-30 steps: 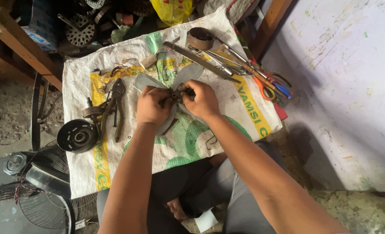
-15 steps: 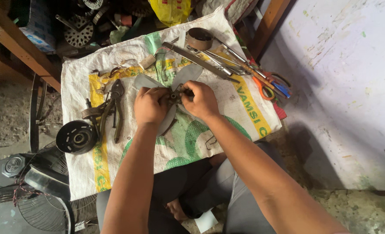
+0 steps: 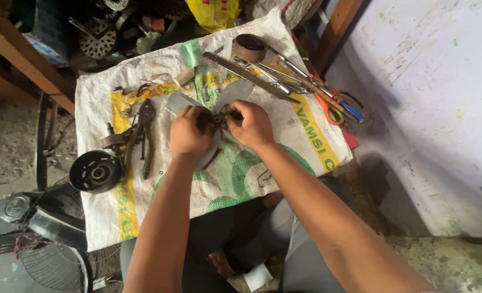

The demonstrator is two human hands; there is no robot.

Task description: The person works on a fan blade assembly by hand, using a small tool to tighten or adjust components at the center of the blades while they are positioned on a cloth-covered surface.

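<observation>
Black pulley sat at the sack's left edge, pliers just right of it, both out of the way but near. Left hand clenched on the fan's hub, likely steadying it; blades stuck out above and below the fingers. Right hand pinched the hub from the other side, fingers curled tight on a small part I couldn't make out. Fan lay between both hands, mid-sack. Tape roll, long tools, scissors lay to the right.
</observation>
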